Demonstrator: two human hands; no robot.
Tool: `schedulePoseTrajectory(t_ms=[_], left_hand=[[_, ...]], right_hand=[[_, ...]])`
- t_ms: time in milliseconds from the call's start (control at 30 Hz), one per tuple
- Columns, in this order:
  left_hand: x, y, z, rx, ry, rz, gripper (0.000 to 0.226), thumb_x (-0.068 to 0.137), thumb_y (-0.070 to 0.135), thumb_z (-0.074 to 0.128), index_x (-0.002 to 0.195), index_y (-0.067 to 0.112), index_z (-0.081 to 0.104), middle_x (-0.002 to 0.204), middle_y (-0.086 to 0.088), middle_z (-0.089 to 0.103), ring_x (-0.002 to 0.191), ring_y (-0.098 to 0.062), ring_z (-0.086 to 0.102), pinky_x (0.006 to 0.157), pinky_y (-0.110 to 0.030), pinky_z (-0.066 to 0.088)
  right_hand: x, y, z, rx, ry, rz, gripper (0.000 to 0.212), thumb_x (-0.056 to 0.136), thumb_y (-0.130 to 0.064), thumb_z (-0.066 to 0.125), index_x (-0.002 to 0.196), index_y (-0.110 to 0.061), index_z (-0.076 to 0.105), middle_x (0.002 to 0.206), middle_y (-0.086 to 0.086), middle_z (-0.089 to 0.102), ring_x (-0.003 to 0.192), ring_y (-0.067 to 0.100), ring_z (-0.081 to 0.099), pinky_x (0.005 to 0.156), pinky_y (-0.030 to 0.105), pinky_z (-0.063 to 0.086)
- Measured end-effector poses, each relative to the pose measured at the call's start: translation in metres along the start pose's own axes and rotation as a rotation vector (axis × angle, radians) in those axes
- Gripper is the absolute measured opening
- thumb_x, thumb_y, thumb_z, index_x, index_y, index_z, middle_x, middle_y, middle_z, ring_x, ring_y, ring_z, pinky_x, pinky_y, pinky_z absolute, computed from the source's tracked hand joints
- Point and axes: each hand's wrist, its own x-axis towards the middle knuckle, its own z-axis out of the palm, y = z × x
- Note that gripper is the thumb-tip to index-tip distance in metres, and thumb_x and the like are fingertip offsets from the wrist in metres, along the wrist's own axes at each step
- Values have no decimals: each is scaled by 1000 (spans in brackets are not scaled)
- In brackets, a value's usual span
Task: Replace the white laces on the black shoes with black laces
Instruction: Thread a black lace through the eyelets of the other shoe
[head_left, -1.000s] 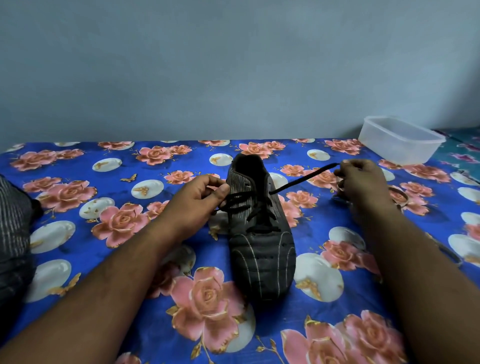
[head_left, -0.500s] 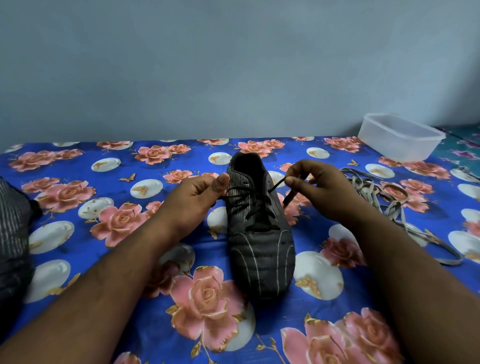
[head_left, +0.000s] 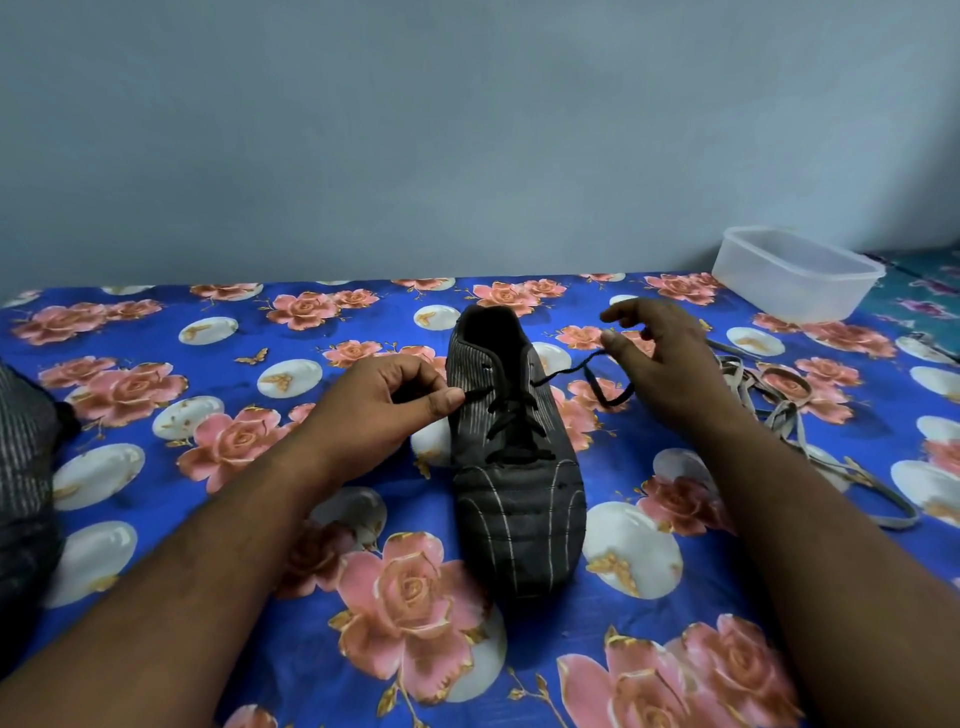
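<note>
A black shoe (head_left: 514, 467) with thin pale stripes lies on the flowered blue cloth (head_left: 218, 364), toe toward me. A black lace (head_left: 514, 421) crosses its eyelets. My left hand (head_left: 374, 410) pinches the lace's left end between thumb and forefinger at the shoe's left side. My right hand (head_left: 660, 364) hovers to the right of the shoe's opening with its fingers spread and loosely bent. The lace's right end (head_left: 597, 379) runs slack from the eyelet to my thumb tip and loops under the palm. The removed white laces (head_left: 779, 415) lie in a heap further right.
A translucent plastic container (head_left: 795, 275) stands at the back right near the wall. A dark striped object (head_left: 21, 467) sits at the left edge, mostly cut off. The cloth's right border meets a teal patterned fabric (head_left: 924, 291).
My right hand drew back toward the shoe, then let its pinch on the right lace end go and spread its fingers; that lace went slack. My left hand kept its pinch.
</note>
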Motion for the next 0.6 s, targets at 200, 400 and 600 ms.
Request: schedulePoseTrajectory(t_ms=[200,400,600], left_hand=[[2,-6,3,-16,-31,-13,25,95,22,68,89,-2,66,64,6,56,56,-4,44,53,-13,37],[4,-6,0,12,-64,-41,21,99,24,61,90,6,68,73,8,64,63,0,53,60,-14,43],[2,-6,-1,-22,-62,-46,21,98,25,62,89,7,66,76,4,63,69,-5,53,61,-16,45]], right_hand=[[-12,-26,5,138,-294,-239,19,87,-65,61,96,-49,66,104,-13,66,110,20,56,95,35,44],[-11,-25,6,190,-341,-154,8,98,-41,59,90,-41,59,91,-10,65,90,16,59,81,40,48],[-11,-27,5,288,-414,-66,10,102,-28,59,93,-28,63,86,-13,65,82,5,56,76,25,44]])
